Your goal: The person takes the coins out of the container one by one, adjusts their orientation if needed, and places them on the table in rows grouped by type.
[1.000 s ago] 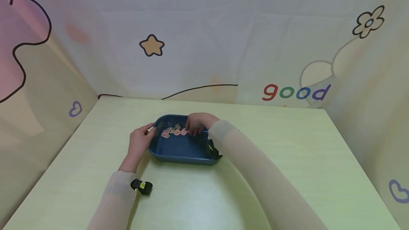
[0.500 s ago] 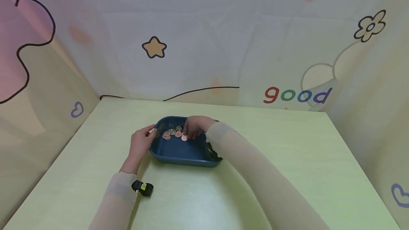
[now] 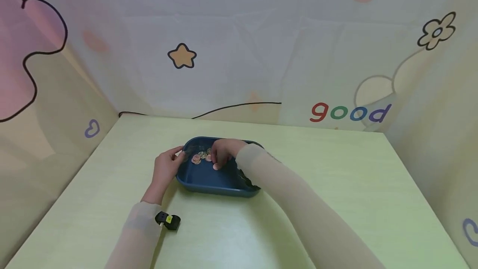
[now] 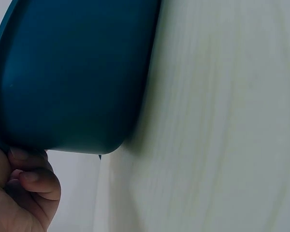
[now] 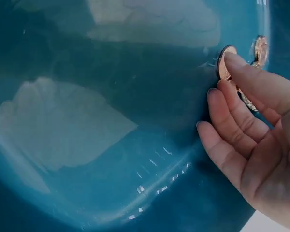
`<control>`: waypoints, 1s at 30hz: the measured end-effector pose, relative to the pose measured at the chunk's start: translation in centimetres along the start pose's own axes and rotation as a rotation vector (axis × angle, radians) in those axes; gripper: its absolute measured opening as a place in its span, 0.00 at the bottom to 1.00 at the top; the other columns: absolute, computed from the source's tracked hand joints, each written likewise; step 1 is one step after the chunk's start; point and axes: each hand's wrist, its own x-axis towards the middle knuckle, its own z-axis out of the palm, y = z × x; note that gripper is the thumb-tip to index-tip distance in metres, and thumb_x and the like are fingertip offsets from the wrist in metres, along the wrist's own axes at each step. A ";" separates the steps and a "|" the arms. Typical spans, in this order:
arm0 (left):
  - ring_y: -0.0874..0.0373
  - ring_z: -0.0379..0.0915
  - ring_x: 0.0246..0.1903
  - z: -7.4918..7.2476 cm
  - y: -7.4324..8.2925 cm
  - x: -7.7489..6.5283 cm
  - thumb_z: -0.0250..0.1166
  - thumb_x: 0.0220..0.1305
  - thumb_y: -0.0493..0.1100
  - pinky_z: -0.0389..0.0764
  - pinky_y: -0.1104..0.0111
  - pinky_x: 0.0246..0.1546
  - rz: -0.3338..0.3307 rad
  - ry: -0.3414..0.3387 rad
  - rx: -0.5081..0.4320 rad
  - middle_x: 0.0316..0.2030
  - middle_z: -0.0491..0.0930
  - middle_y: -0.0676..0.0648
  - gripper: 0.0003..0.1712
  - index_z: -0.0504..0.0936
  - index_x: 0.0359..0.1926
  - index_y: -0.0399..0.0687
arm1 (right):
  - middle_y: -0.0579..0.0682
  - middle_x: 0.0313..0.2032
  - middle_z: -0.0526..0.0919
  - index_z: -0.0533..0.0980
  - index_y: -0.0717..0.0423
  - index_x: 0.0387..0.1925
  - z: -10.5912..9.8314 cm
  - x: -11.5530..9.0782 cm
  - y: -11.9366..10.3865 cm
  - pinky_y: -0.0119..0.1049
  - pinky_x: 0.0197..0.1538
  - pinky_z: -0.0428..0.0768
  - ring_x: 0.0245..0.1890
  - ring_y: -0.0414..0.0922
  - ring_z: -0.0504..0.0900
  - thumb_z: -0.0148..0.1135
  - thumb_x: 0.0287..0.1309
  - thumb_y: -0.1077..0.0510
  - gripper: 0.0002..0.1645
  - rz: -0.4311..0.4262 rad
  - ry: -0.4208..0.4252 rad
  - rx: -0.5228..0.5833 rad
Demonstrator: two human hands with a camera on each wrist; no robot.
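Observation:
A dark blue rectangular tray (image 3: 220,192) with rounded corners sits on the table. My left hand (image 3: 166,168) grips its left rim, thumb and curled fingers showing at the wall in the left wrist view. Inside the tray my right hand (image 3: 224,151) reaches down from the right. In the right wrist view it pinches a coin (image 5: 225,59) with the thumb against its face, and the coin is tilted. Several other copper and gold-coloured coins (image 3: 196,159) lie near the tray's back left; some are hidden behind the right hand.
The pale wooden table (image 3: 321,202) spreads around the tray. A printed cloth backdrop (image 3: 231,61) stands behind it and along both sides. A black camera (image 3: 168,221) is strapped to the left sleeve, and another dark device (image 3: 245,180) shows partly at the right sleeve.
My right hand has moved left and toward the near side within the tray, and a coin has come along at its fingertips. The left hand keeps its hold on the rim.

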 end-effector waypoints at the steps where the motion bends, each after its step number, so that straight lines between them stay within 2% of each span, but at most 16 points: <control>1: 0.61 0.65 0.21 0.0 0.0 0.0 0.59 0.73 0.41 0.65 0.71 0.24 0.007 0.002 0.004 0.23 0.79 0.42 0.21 0.81 0.61 0.33 | 0.43 0.31 0.74 0.78 0.51 0.32 0.0 0.0 0.0 0.35 0.40 0.70 0.31 0.41 0.71 0.67 0.66 0.57 0.07 -0.008 0.000 -0.019; 5: 0.61 0.63 0.20 0.1 -0.2 0.1 0.59 0.73 0.41 0.64 0.70 0.24 0.025 0.012 0.006 0.19 0.75 0.47 0.21 0.82 0.61 0.34 | 0.44 0.31 0.73 0.75 0.51 0.31 0.3 0.1 -0.2 0.34 0.39 0.70 0.32 0.42 0.70 0.67 0.66 0.58 0.09 -0.055 0.024 -0.083; 9: 0.60 0.61 0.20 0.0 -0.4 0.1 0.59 0.73 0.41 0.63 0.70 0.23 0.026 0.012 0.000 0.17 0.71 0.51 0.21 0.82 0.61 0.34 | 0.44 0.33 0.73 0.75 0.51 0.32 0.7 0.5 -0.1 0.32 0.39 0.70 0.33 0.41 0.71 0.67 0.65 0.60 0.08 -0.086 0.064 -0.092; 18: 0.60 0.63 0.21 0.4 0.0 0.0 0.58 0.73 0.41 0.64 0.71 0.24 0.005 0.010 -0.011 0.20 0.75 0.47 0.22 0.81 0.61 0.34 | 0.44 0.30 0.75 0.83 0.58 0.31 0.9 0.6 0.2 0.32 0.38 0.72 0.31 0.41 0.72 0.68 0.64 0.60 0.06 -0.075 0.114 -0.096; 25: 0.60 0.62 0.21 0.5 0.3 -0.3 0.58 0.73 0.41 0.62 0.71 0.23 -0.018 0.014 -0.037 0.19 0.70 0.51 0.22 0.81 0.62 0.34 | 0.43 0.24 0.75 0.80 0.55 0.26 1.0 0.2 0.4 0.31 0.34 0.71 0.26 0.40 0.72 0.70 0.62 0.60 0.10 -0.089 0.107 -0.057; 30: 0.60 0.62 0.21 0.6 0.5 -0.4 0.59 0.73 0.40 0.62 0.72 0.22 -0.037 0.013 -0.051 0.19 0.71 0.50 0.22 0.81 0.61 0.33 | 0.44 0.25 0.77 0.81 0.55 0.24 1.1 0.5 0.5 0.31 0.35 0.73 0.26 0.40 0.74 0.67 0.65 0.62 0.11 -0.074 0.104 -0.031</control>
